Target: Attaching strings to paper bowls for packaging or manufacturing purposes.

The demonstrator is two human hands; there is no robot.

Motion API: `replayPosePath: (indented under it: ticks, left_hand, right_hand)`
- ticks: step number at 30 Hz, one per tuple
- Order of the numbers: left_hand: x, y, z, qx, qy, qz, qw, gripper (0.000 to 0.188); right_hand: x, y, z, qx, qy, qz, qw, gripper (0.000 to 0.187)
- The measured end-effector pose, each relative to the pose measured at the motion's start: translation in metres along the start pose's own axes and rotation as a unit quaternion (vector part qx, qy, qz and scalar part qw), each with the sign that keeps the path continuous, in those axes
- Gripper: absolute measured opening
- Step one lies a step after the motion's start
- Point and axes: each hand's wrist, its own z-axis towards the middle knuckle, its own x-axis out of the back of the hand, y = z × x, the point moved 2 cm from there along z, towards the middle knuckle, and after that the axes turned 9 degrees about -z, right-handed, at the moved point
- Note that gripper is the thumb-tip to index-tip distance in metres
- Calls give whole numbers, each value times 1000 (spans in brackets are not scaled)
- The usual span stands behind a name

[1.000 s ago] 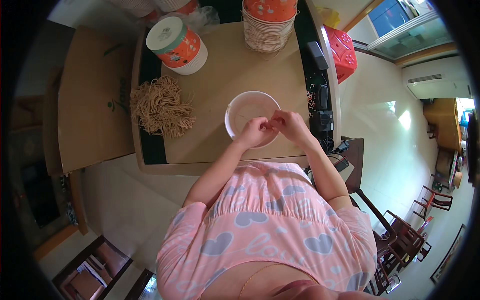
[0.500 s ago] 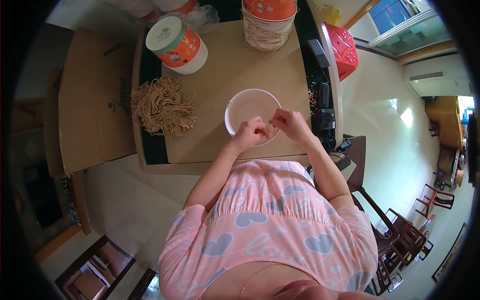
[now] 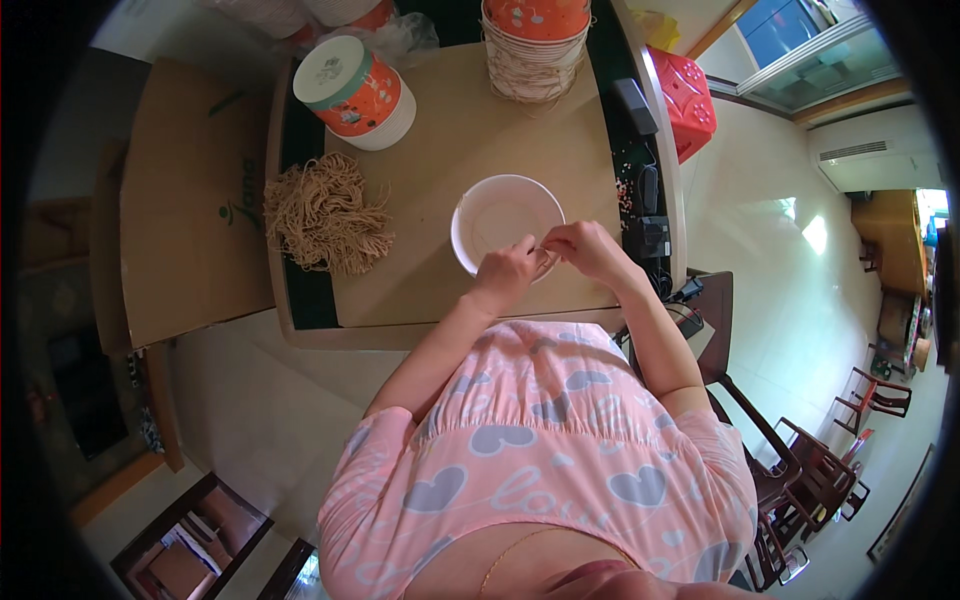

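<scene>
A white round paper tub (image 3: pixel 470 222) stands near the table's front edge, its inside facing up. My left hand (image 3: pixel 508 272) is closed in a pinch over the tub's near rim. Just right of it, my right hand (image 3: pixel 590 252) pinches too, fingertips close to the left ones. A thin tan cord (image 3: pixel 543 260) seems to run between the fingers, mostly covered by them. To the left lies a tangled pile of tan cords (image 3: pixel 328 215). At the far side, a stack of tubs (image 3: pixel 537 55) has loops of cord hanging around it.
An upturned stack of orange-and-white tubs (image 3: pixel 360 95) stands at back left beside a clear plastic bag (image 3: pixel 405 38). A cardboard box (image 3: pixel 195 200) is against the table's left side. Black adapters with cables (image 3: pixel 652 238) line the right edge, near a red stool (image 3: pixel 682 100).
My hands have drawn closer together at the tub's near rim, the left moving slightly right. The fingertips now meet. The tub has shifted only slightly.
</scene>
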Motion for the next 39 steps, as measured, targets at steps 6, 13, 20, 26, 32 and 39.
replayPosePath:
  ticks: [6, 13, 20, 26, 32, 39]
  left_hand:
    - [10, 1, -1, 34, 14, -159, 987, 9]
    - [10, -2, 1, 158, 10, -257, 953, 11]
    - [-8, -33, -1, 260, 17, -425, 867, 14]
    - [3, -17, 7, 362, -26, -555, 748, 12]
    - [1, -19, 9, 369, -33, -598, 711, 11]
    - [-2, -18, 10, 384, -34, -608, 694, 10]
  right_hand:
    - [0, -5, -5, 12, 16, 3, 1000, 10]
    - [-4, 1, -9, 48, 35, -14, 998, 11]
    - [-10, -1, -16, 38, 54, 8, 998, 9]
    - [-26, -2, -24, 39, 188, 35, 981, 9]
    - [-30, -9, -30, 34, 310, -84, 946, 10]
    - [-38, -11, -34, 3, 333, -28, 943, 13]
